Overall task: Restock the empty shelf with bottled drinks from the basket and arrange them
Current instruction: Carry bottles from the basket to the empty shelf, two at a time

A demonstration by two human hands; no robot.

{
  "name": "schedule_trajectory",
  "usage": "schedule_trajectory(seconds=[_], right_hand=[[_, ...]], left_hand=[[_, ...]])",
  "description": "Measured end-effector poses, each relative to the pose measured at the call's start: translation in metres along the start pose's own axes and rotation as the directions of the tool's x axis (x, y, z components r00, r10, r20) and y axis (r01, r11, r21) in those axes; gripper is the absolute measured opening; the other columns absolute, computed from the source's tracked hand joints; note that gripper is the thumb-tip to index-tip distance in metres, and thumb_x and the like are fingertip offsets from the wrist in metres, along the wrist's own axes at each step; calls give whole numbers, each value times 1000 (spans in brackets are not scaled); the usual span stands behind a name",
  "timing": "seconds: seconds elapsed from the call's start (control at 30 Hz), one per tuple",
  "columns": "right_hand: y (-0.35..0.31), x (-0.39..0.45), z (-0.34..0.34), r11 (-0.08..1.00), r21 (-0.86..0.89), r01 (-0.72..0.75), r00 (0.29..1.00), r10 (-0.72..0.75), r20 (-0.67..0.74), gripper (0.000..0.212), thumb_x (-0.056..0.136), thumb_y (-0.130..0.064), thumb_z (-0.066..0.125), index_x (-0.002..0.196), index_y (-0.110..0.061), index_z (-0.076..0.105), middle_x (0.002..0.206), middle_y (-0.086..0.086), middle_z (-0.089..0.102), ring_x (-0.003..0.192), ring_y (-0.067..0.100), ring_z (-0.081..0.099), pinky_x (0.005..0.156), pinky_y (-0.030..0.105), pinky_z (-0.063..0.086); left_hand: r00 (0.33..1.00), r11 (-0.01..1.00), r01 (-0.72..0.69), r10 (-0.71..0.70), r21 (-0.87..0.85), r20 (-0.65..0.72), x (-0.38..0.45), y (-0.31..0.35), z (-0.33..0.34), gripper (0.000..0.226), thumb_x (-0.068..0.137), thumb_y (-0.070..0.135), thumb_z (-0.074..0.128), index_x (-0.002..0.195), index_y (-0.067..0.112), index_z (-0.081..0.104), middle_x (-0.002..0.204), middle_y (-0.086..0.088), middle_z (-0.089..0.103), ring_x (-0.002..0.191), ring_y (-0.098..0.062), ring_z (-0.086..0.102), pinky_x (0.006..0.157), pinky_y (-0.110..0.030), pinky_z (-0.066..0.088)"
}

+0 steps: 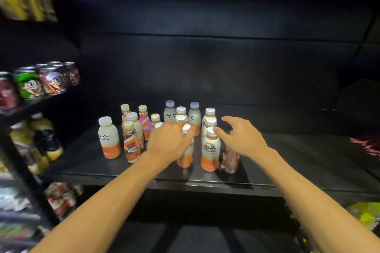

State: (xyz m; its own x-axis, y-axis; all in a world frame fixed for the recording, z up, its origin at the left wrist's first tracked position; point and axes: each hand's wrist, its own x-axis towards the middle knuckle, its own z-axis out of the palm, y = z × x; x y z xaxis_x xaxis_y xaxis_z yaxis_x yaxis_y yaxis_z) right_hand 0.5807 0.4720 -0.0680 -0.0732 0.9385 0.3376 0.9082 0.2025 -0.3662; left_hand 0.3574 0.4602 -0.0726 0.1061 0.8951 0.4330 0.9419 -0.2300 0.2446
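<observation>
A dark shelf [287,162] fills the middle of the frame, and a cluster of bottled drinks stands upright on it left of centre. Most are white-capped bottles [210,150] with pale tops, orange bases and two large dark Chinese characters on the label; one stands alone at the left edge of the cluster [109,139]. Mixed in on the left are brown-and-orange coffee bottles [131,144] with tan caps, the nearest reading "NESCAFE", and behind it one with a purple band [145,123] showing "NES". At the right edge of the cluster stands a clear bottle [230,160] of reddish-orange drink, its top hidden behind the right wrist.

The left hand [170,139] lies over the middle of the cluster, fingers bent down among the caps, fingertips beside a white cap [186,129]; whether it grips a bottle I cannot tell. The right hand [240,135] hangs spread and loosely curved over the right-hand bottles, thumb touching the cap of the nearest white-capped one, holding nothing.

At the left of the frame, a side shelf carries cartoon-printed cans [41,81], green and dark red. Below them stand blurred yellow bottles [37,141]. Yellow packets [22,0] blur in the upper left. No basket is visible.
</observation>
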Motion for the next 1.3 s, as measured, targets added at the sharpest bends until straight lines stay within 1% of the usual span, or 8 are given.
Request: schedule_trajectory(seconds=[0.13,0.3,0.47,0.53,0.67,0.93,1.2,1.3], right_hand=[[-54,-7,5,994,-52,101,995,-102,-19,42,93,-55,56,97,-16,69,96,3,71,98,28,64,87,41,45],[-156,-25,25,971,-53,235,972,-235,0,50,96,-56,54,122,-17,69,119,5,70,116,30,60,88,40,44],[-270,-58,60,931,66,358,928,-363,88,45,91,-62,50,107,-24,67,104,2,69,104,31,64,78,39,48],[-313,-73,74,909,104,404,900,-416,132,48,95,-60,52,125,-25,66,120,3,68,115,29,62,88,40,48],[-392,-99,100,817,176,549,804,-574,157,61,99,-60,50,145,-21,56,147,1,58,134,23,52,108,41,43],[-538,-128,172,605,241,759,555,-795,246,57,102,-58,47,135,-14,62,131,7,67,117,28,62,94,42,53],[-646,-124,264,441,321,838,360,-889,282,60,101,-60,45,133,-13,63,130,8,68,119,29,61,97,42,50],[-677,-110,295,387,349,853,289,-909,300,64,102,-61,44,144,-15,55,140,6,62,130,27,56,109,45,44]], left_hand=[[999,984,20,-13,177,-42,-28,-48,-44,53,101,56,31,98,19,69,96,-6,71,90,-28,66,80,-41,52],[992,961,126,-122,247,-35,-89,-127,-103,52,99,57,30,104,22,68,99,-1,70,90,-26,65,79,-41,51],[955,905,293,-294,307,-44,-173,-219,-162,59,100,61,31,117,18,67,118,-4,68,113,-28,62,95,-44,48],[930,875,358,-366,325,-39,-210,-250,-184,67,97,66,25,120,18,65,124,-5,66,118,-29,60,99,-46,46],[877,805,461,-476,374,-55,-278,-304,-219,64,101,62,29,144,20,52,148,-6,52,135,-26,49,111,-45,38],[679,568,704,-715,428,-167,-385,-387,-272,66,95,66,26,122,20,65,124,-6,66,119,-28,59,102,-43,44],[499,361,818,-833,448,-239,-422,-472,-288,64,100,63,29,139,19,56,141,-6,59,130,-28,52,110,-44,37],[455,310,838,-851,449,-262,-417,-503,-288,65,100,63,28,139,19,56,141,-7,59,131,-28,52,111,-44,37]])
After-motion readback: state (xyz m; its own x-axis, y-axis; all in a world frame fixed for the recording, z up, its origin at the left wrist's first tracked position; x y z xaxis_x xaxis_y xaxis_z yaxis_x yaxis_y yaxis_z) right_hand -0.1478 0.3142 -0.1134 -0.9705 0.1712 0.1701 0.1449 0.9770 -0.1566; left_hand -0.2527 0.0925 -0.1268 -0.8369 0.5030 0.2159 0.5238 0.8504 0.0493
